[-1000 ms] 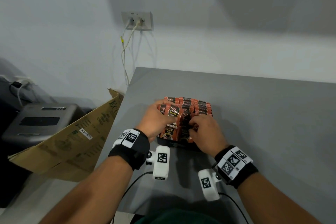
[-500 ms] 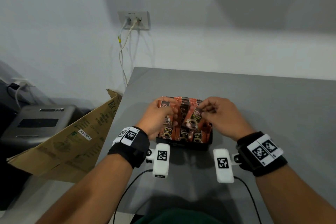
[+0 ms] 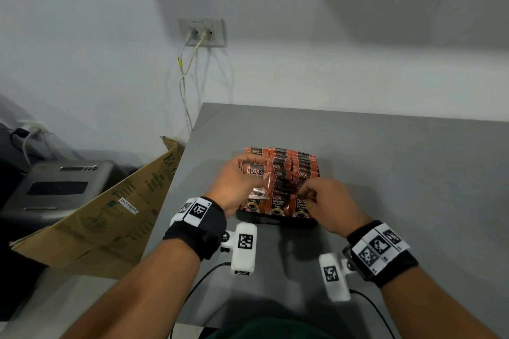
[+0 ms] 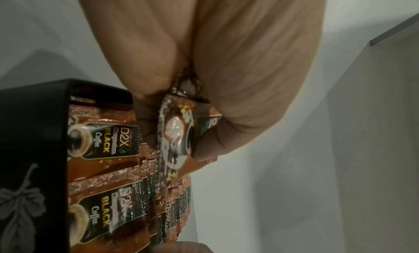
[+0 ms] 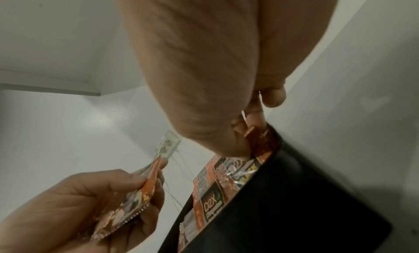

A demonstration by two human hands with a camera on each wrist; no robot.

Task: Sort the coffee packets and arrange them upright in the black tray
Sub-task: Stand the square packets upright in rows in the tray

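Black tray (image 3: 278, 222) nearest, front wall just below both hands, packed with upright D2X coffee packets (image 3: 304, 166). Right hand (image 3: 329, 205) pinches top edge of front-row packet (image 5: 260, 143) between thumb and fingertips (likely squaring it in its row). Left hand (image 3: 234, 187) grips loose packets (image 3: 254, 179) above tray's left side, probably kept ready for slotting beyond fingers.

Orange-and-black coffee packets (image 3: 281, 173) fill a black tray (image 4: 31, 131) with a grey leaf motif.
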